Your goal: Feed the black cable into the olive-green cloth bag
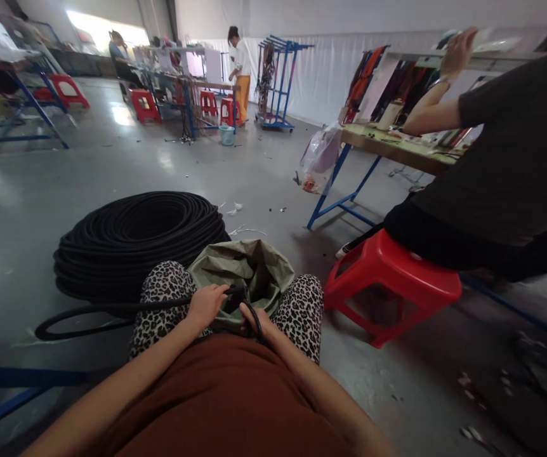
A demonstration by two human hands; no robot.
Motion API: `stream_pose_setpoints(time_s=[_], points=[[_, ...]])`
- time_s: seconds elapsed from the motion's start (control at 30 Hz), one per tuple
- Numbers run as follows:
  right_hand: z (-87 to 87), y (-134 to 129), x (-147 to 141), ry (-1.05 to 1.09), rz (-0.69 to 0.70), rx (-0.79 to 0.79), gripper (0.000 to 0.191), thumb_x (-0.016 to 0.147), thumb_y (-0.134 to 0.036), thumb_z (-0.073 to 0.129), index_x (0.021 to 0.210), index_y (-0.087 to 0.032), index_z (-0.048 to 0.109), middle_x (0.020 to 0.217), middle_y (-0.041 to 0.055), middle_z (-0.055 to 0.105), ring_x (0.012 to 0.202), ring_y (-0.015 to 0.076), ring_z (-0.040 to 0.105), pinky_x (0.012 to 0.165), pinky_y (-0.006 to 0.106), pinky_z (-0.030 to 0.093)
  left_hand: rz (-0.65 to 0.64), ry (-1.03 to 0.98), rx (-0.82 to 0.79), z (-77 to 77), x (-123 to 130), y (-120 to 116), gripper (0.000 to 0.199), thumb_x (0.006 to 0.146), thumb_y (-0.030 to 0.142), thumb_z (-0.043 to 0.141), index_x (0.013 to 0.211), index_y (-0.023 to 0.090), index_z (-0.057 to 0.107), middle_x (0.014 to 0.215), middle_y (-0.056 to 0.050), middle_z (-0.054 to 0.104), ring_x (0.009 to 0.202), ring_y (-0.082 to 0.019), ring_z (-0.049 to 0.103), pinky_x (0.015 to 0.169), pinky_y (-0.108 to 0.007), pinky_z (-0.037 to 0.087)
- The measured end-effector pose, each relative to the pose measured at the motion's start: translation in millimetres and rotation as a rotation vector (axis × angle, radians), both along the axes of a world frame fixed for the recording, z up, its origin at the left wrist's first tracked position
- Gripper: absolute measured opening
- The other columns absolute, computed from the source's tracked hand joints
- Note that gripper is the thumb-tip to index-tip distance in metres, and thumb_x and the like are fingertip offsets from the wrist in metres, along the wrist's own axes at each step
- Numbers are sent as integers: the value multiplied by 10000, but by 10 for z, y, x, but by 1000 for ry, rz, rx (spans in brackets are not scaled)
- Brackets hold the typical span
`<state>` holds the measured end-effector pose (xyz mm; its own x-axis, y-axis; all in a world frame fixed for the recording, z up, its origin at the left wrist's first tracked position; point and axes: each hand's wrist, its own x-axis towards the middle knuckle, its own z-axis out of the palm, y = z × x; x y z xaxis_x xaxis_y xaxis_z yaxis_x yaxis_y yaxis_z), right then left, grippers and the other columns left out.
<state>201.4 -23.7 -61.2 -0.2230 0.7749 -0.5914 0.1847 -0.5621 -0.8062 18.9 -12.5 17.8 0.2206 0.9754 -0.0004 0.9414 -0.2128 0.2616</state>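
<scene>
My left hand is closed round a black rope, near its end. From there the rope runs left across my knee, bends back in a loop and leads toward a large coil of black rope on the floor. My right hand is closed on a tool with a dark curved handle, which looks like scissors; its blades, close to the rope's end, are hard to make out. Between my knees stands an open olive-green bag, below and behind both hands. Its inside is mostly in shadow.
Close on my right a co-worker sits on a red stool at a work table. Blue metal bars stand low at my left. A blue rack and more tables with people are farther back.
</scene>
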Motion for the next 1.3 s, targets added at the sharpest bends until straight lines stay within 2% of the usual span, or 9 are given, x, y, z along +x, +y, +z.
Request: stream_pose_setpoints(time_s=[0.2,0.33,0.53,0.8,1.07,1.3], points=[[-103,2,9,51,-10,22,432,944,-531,523,758,-144,568,609,6,599,464,108,566,483,203,444,-8,18,-9,6,8,-2,323,939,246,468,1208,225,645,1021,-73,708,948,-197,647,826,-305,451],[-8,-12,2,22,-13,-15,460,943,-547,509,707,-154,545,546,-9,557,411,105,519,460,215,435,-1,10,-16,11,7,6,319,935,240,474,1205,227,644,1035,-72,709,948,-195,646,824,-305,450],[142,-47,-3,-35,-15,-11,433,975,-470,482,677,-161,538,513,-20,518,398,104,485,425,216,423,10,-2,-13,-4,4,6,315,936,243,478,1201,226,647,1026,-77,711,939,-195,653,814,-302,450],[293,-77,14,-89,-1,-20,480,961,-499,492,613,-168,511,480,-19,499,363,102,464,391,216,388,11,-23,-14,-38,1,24,311,932,237,477,1191,230,649,1028,-75,716,939,-185,652,822,-293,451],[251,-76,28,-133,62,87,532,960,-522,470,555,-179,490,432,-8,476,370,115,474,399,216,367,27,6,-31,-35,15,67,321,938,258,466,1205,226,642,1039,-76,716,949,-186,647,818,-297,446],[275,-68,40,-138,86,85,538,962,-497,476,526,-182,484,432,2,477,367,118,467,387,219,353,19,24,-21,-12,2,109,316,935,259,474,1192,245,658,1023,-70,720,941,-189,651,805,-291,444]])
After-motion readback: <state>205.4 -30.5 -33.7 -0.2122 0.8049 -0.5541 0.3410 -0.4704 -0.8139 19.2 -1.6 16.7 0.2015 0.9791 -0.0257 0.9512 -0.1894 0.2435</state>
